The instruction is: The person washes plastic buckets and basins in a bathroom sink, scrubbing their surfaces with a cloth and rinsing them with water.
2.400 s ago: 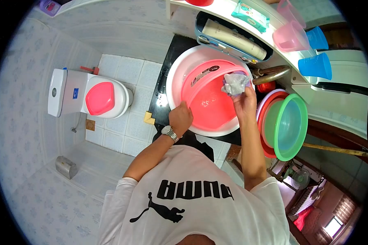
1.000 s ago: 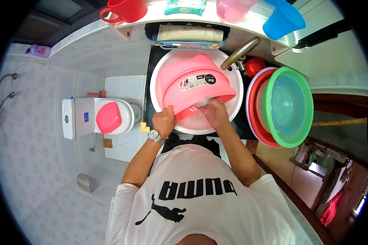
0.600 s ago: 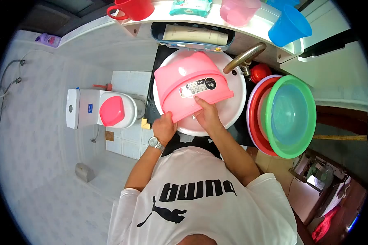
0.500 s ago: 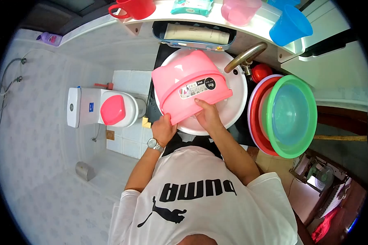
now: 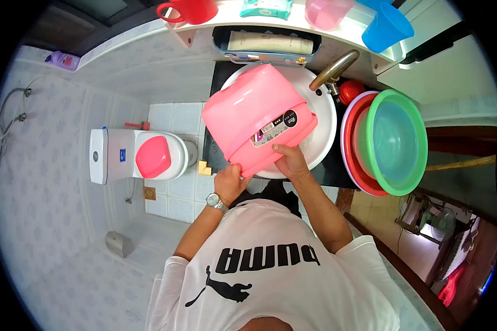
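A pink plastic bin (image 5: 254,107) with a label on its side is tilted over the white sink (image 5: 327,118), its inside turned from view. My left hand (image 5: 232,182), below a wristwatch, grips the bin's near left corner. My right hand (image 5: 291,161) holds the near rim, thumb on the outer wall below the label and the other fingers hidden beneath. The brass-coloured faucet (image 5: 337,67) stands just right of the bin, not touching it.
Stacked basins, a green one (image 5: 419,143) foremost, stand right of the sink. Above, a white shelf (image 5: 292,25) carries a red mug (image 5: 193,11) and a blue cup (image 5: 389,30). A box holding a tube (image 5: 270,42) sits behind the sink. A toilet (image 5: 179,157) is at left.
The bin has turned in my hands, so more of its smooth outer wall shows and its label slants more steeply. Both hands keep their hold near the rim.
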`<state>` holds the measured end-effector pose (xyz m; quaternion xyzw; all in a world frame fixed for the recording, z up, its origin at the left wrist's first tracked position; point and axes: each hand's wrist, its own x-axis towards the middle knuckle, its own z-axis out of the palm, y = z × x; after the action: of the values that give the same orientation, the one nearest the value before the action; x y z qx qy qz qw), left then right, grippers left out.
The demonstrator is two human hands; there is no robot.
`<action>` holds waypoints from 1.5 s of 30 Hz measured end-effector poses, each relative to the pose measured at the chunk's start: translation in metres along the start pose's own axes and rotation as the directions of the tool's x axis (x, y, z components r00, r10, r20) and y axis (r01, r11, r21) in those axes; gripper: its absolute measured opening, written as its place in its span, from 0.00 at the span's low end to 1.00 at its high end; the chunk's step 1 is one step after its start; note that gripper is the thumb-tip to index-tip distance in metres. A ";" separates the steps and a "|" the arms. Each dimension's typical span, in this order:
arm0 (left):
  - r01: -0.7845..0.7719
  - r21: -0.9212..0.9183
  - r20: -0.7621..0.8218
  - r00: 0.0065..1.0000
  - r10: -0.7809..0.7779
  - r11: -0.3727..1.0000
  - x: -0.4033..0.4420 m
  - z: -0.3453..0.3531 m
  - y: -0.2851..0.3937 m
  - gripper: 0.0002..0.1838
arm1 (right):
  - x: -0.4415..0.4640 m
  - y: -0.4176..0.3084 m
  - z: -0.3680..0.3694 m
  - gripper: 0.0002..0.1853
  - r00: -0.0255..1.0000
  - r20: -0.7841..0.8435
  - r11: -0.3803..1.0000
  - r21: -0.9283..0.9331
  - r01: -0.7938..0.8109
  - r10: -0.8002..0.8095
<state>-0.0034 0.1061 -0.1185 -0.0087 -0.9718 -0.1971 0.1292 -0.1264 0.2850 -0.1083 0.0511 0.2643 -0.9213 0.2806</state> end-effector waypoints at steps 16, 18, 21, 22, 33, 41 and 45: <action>0.080 -0.030 -0.071 0.994 -0.082 0.996 -0.014 -0.004 -0.011 0.23 | -0.006 0.006 0.037 0.34 0.999 0.031 0.999 -0.049 -0.019 0.020; 0.108 -0.024 -0.066 0.992 -0.110 0.994 -0.014 -0.004 -0.007 0.24 | -0.006 0.006 0.037 0.33 1.000 0.030 0.998 -0.057 -0.009 0.010; 0.219 -0.024 -0.011 0.976 -0.219 0.975 -0.014 -0.006 -0.004 0.27 | -0.006 0.008 0.037 0.33 0.999 0.041 0.997 -0.077 -0.012 0.015; 0.299 -0.025 0.039 0.954 -0.298 0.954 -0.012 -0.007 -0.002 0.28 | -0.006 0.008 0.038 0.32 0.998 0.055 0.997 -0.078 -0.015 0.020; 0.481 0.049 -0.131 0.872 -0.472 0.875 -0.010 -0.018 -0.007 0.25 | 0.006 0.020 0.083 0.28 0.973 0.230 0.890 -0.442 0.109 -0.005; 0.505 -0.024 -0.252 0.832 -0.494 0.863 -0.005 -0.026 -0.022 0.18 | 0.018 0.014 0.091 0.32 0.952 0.305 0.913 -0.395 0.100 0.027; 0.580 -0.119 -0.247 0.769 -0.590 0.806 0.000 -0.035 -0.028 0.15 | 0.013 0.002 0.070 0.32 0.980 0.195 0.862 -0.503 0.065 0.040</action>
<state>0.0033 0.0670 -0.0977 0.3189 -0.8952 -0.2440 0.1935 -0.1325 0.2415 -0.0526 -0.1183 0.4682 -0.8216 0.3030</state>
